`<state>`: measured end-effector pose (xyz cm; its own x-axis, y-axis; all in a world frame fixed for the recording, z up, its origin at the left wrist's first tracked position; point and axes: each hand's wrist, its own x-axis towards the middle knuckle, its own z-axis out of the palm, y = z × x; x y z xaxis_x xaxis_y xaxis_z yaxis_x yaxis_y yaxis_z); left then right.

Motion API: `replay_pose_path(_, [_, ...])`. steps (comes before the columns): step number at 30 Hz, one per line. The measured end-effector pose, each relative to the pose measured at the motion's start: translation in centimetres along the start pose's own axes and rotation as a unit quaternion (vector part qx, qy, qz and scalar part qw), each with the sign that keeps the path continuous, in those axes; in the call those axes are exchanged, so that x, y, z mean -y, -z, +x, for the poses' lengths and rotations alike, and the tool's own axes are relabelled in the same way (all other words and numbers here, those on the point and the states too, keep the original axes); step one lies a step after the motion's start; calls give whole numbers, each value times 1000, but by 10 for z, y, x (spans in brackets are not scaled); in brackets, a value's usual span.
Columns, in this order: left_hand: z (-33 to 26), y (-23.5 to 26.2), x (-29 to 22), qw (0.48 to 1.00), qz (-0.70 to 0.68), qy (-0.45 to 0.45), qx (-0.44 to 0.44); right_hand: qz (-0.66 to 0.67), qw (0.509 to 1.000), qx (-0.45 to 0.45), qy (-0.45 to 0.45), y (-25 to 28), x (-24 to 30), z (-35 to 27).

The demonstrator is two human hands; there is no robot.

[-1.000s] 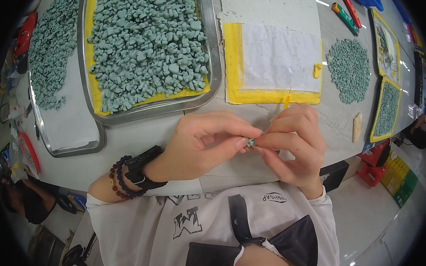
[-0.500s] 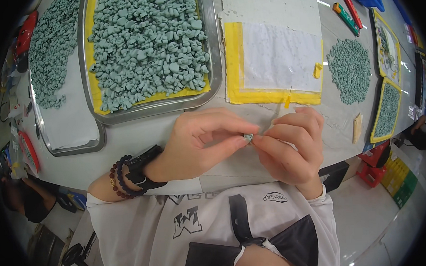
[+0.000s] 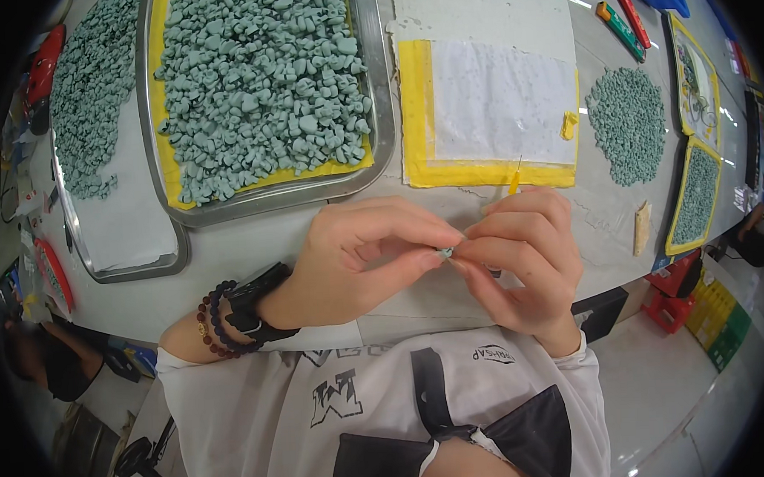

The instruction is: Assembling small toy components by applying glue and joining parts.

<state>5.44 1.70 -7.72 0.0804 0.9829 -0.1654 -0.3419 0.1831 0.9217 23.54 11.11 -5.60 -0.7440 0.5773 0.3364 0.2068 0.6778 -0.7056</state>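
Between the thumb and forefinger of my left hand [image 3: 353,257] is a small grey-green piece [image 3: 445,253], mostly covered by the fingertips. My right hand [image 3: 528,262] meets it from the other side, its thumb and forefinger pinched at the same piece and its other fingers curled. Just beyond the right fingers, a thin needle with a yellow hub [image 3: 514,181] points away from me; whether that hand holds it cannot be made out. Beyond my left hand, a metal tray [image 3: 382,111] is heaped with similar grey-green pieces [image 3: 265,90].
A white sheet with yellow tape edges [image 3: 504,101] lies ahead. At right are a pile of smaller green pieces [image 3: 627,125], a green cutter [image 3: 621,32], a red cutter [image 3: 631,16] and yellow-edged trays [image 3: 672,241]. Another tray [image 3: 145,270] stands at far left.
My right fingers have shifted and closed in on the small piece, which is more covered now. My left hand has barely moved.
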Motion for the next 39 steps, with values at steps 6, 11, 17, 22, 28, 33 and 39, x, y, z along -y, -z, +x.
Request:
replay_pose_path(6, [-1, 0, -2, 999, 39, 7, 2, -3, 1000, 10, 8, 1, -1, 0])
replay_pose_path(11, [-2, 3, 5, 999, 30, -16, 3, -23, 1000, 16, 6, -1, 0, 0])
replay_pose_path(17, [-1, 1, 5, 999, 42, -18, -11, -60, 998, 13, 13, -3, 2, 0])
replay_pose_path(22, [1, -2, 0, 999, -34, -5, -25, -51, 999, -10, 8, -3, 1, -2])
replay_pose_path(28, [0, -3, -1, 999, -33, -11, -22, 1, 1000, 2, -7, -1, 1, -3])
replay_pose_path(33, [-1, 1, 3, 999, 2, -40, -8, 2, 1000, 7, 0, -1, 1, -3])
replay_pose_path(39, [-1, 3, 5, 998, 46, -32, 3, -10, 1000, -5, 7, -6, 1, -3])
